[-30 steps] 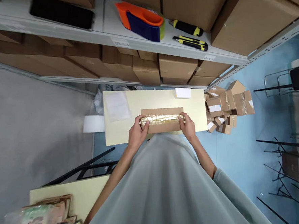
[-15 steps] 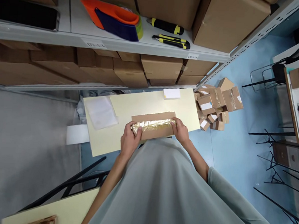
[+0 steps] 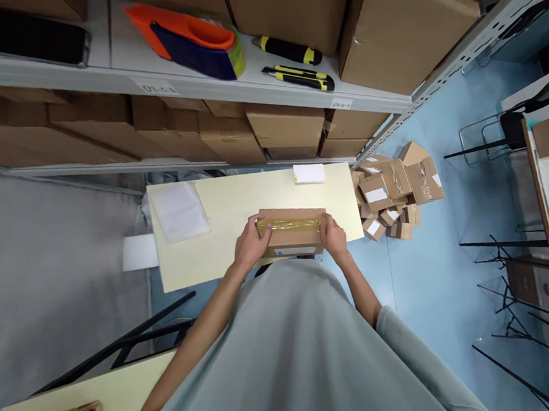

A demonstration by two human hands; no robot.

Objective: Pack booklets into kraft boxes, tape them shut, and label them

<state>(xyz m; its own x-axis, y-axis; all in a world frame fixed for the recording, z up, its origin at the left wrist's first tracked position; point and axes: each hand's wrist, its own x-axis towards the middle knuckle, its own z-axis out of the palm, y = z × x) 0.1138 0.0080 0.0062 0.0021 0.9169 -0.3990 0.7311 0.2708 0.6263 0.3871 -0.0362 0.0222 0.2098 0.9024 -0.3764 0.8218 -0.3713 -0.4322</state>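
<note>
A cardboard box (image 3: 293, 237) with a strip of shiny clear tape (image 3: 294, 224) along its top is at the table's near edge, close to my body. A white label (image 3: 294, 251) shows on its near side. My left hand (image 3: 252, 241) grips the box's left end, thumb on the tape. At the right end, my right hand (image 3: 332, 237) is closed on the box, thumb by the tape's end. Beyond it on the pale yellow table (image 3: 238, 194) lie a small white box (image 3: 308, 173) and, to the left, a translucent white sheet (image 3: 181, 212).
A shelf (image 3: 198, 88) across the top holds an orange and blue tape dispenser (image 3: 191, 39), two utility knives (image 3: 301, 77), a dark phone (image 3: 36, 37) and cartons. Taped boxes (image 3: 394, 182) are piled on the floor right of the table. A black chair (image 3: 516, 124) stands farther right.
The box has tilted so its labelled near side now shows. My left hand has shifted right with its left end, and the tape looks smoother. The camera view has shifted slightly.
</note>
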